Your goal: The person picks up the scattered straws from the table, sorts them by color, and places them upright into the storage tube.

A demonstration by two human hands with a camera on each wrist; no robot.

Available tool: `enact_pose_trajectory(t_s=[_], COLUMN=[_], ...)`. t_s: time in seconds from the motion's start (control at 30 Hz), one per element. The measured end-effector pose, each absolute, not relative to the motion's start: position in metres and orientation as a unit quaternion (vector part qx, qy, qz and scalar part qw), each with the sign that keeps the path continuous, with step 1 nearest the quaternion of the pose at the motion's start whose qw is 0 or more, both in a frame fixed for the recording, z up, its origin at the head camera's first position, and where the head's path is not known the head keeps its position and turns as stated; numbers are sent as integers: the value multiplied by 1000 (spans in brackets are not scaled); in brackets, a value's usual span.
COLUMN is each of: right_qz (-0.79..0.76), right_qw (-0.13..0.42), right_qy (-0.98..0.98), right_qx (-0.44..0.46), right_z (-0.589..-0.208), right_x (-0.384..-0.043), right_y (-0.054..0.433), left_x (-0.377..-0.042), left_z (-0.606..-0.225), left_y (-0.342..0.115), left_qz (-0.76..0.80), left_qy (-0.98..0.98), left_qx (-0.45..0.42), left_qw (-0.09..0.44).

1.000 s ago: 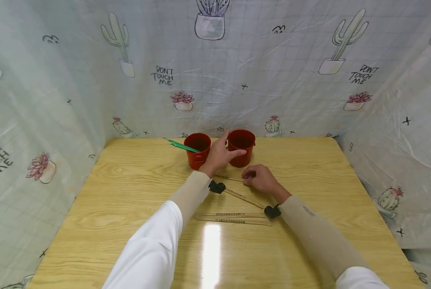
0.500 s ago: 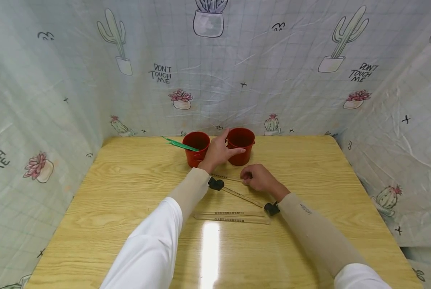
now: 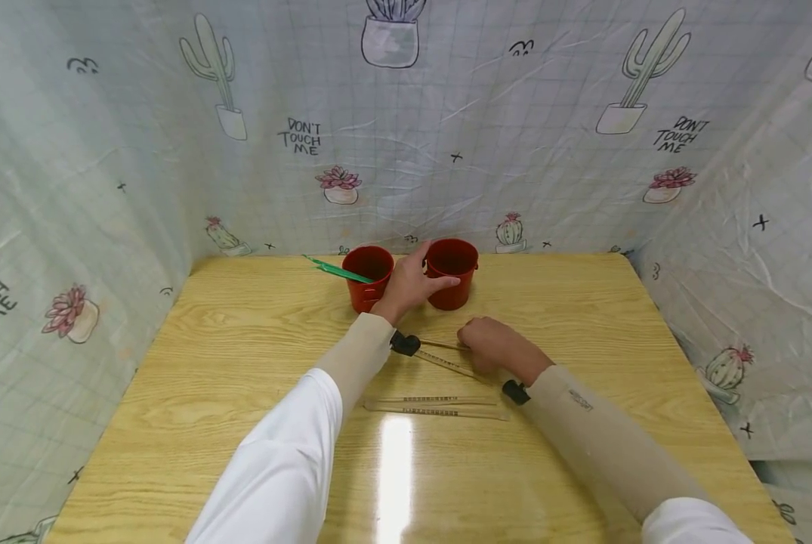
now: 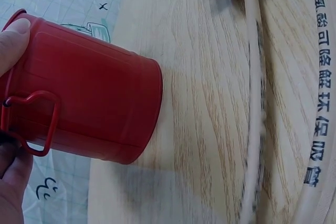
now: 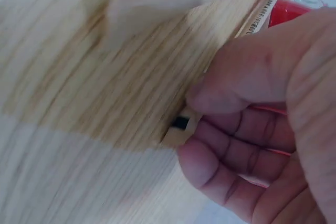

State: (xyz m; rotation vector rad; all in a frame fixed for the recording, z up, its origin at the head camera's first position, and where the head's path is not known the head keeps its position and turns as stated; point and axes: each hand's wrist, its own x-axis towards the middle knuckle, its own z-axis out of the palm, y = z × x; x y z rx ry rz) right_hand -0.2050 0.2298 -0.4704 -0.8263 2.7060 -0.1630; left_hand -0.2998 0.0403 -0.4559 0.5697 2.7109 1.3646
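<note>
My left hand (image 3: 409,285) grips the right-hand red bucket (image 3: 453,285) near its rim, the thumb on one side and the fingers on the other by the wire handle (image 4: 51,124). My right hand (image 3: 504,349) pinches the end of a paper-wrapped straw (image 3: 444,344) between thumb and fingertips, just in front of that bucket. In the left wrist view this straw (image 4: 254,98) runs slightly blurred close over the table. A second wrapped straw (image 3: 441,362), with printed characters, lies slanted beside it, its right end hidden by my right hand.
Another red bucket (image 3: 361,293) stands left of my left hand, with thin green strips (image 3: 341,272) leaning out over its rim. Two more wrapped straws (image 3: 433,412) lie nearer on the wooden table (image 3: 242,340). A patterned curtain (image 3: 548,181) hangs behind and at both sides.
My right hand has turned over and shifted slightly right and toward me, with the straw's end following it. The left hand keeps its grip on the bucket.
</note>
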Motion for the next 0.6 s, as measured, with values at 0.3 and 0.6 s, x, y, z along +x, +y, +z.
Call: enact_pose_trajectory(t_s=[0.3,0.6], right_qz=[-47,-109], right_qw=[149,124], right_qy=[954,959], right_qx=[-256,-229], right_z=[-468,-460], right_x=[-197,-192], right_y=[261,304], left_x=[-300,-300], left_z=[-455,-456], left_y=[41,40], left_qz=[452,455], left_qy=[870,867], left_qx=[194,203], left_qw=[26,19])
